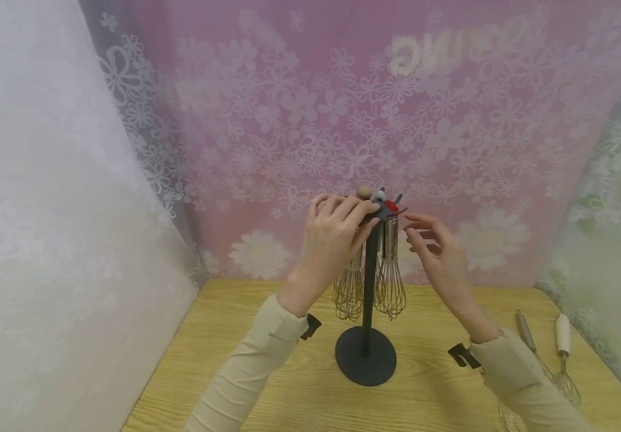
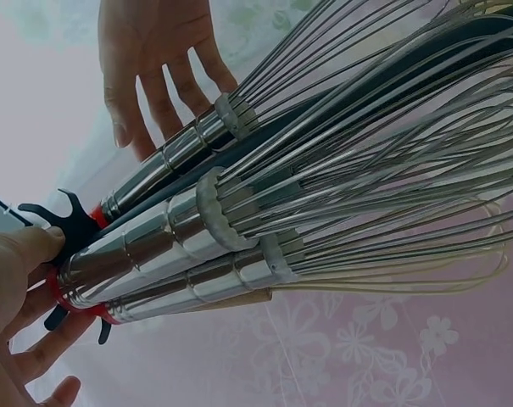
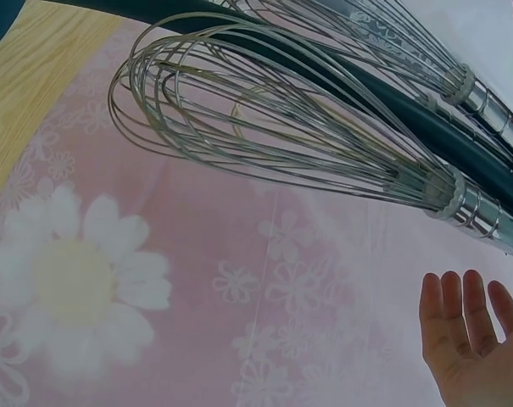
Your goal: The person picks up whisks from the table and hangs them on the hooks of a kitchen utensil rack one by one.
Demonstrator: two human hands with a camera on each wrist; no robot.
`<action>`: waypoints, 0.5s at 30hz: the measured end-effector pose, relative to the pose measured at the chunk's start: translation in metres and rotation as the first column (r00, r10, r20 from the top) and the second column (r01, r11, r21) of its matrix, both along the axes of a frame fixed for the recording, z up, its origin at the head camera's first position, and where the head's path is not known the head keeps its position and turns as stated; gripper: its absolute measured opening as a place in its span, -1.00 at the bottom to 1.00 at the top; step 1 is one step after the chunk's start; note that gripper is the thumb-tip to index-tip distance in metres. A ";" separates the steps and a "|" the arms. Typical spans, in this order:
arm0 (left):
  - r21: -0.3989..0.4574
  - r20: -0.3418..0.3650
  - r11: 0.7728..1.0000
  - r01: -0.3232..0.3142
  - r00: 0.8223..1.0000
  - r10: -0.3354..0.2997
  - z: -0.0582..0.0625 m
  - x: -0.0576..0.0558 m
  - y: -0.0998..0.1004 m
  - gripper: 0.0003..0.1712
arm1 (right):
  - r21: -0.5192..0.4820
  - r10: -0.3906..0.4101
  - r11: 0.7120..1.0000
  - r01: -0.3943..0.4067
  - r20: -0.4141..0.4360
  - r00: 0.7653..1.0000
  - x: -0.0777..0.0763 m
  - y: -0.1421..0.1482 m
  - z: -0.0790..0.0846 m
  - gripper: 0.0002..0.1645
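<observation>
The left hand (image 1: pixel 334 231) grasps the hub (image 2: pixel 74 233) of the stand (image 1: pixel 368 288), its thumb laid on top and its fingers wrapped behind. The right hand (image 1: pixel 442 258) is released, fingers loosely bent, just beside the right-hand whisk (image 1: pixel 390 240) and apparently apart from it. That whisk hangs from the stand's hooks, to the right of the pole; other whisks (image 1: pixel 349 294) hang to the left and behind, partly overlapping.

To work well here, the left hand should brace the hub so the stand cannot tip or turn, while the right takes a whisk by its smooth handle, not the wires. The red loop (image 1: pixel 391 206) at the handle's top is best lined up squarely with its hook and moved gently, since neighbouring wires could snag.

The right-hand whisk's long axis is upright, nearly parallel to the pole: handle up at the hooks, wires down toward the counter (image 1: pixel 288 396). By contrast, the white-handled whisk (image 1: pixel 563 336) lies flat at the right, handle toward the back wall, wires toward the person.
</observation>
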State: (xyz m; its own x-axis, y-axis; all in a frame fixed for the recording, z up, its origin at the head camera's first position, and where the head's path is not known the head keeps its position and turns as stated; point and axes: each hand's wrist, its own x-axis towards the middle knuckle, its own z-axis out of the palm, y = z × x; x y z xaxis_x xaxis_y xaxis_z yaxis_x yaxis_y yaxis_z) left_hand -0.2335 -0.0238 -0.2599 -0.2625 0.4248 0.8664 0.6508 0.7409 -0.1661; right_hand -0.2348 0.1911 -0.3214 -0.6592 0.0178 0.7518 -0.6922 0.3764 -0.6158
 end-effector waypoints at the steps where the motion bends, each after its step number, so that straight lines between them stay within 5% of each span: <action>1: 0.000 -0.003 1.000 -0.006 1.000 0.006 0.000 0.000 0.001 -0.77 | -0.003 0.000 1.000 0.000 -0.006 1.000 0.000 0.001 0.000 -0.62; 15: 0.018 -0.038 0.999 -0.045 0.998 0.045 -0.002 0.001 0.009 -0.77 | -0.014 -0.043 0.999 0.042 -0.039 0.998 -0.001 0.019 -0.002 -0.65</action>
State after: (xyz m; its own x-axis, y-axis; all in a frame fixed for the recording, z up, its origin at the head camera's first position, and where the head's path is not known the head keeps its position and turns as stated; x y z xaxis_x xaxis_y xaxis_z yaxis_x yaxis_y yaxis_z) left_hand -0.2323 -0.0149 -0.2623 -0.2476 0.3980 0.8834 0.6101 0.7723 -0.1770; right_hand -0.2359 0.2102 -0.3232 -0.6277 0.0552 0.7765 -0.6993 0.3982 -0.5936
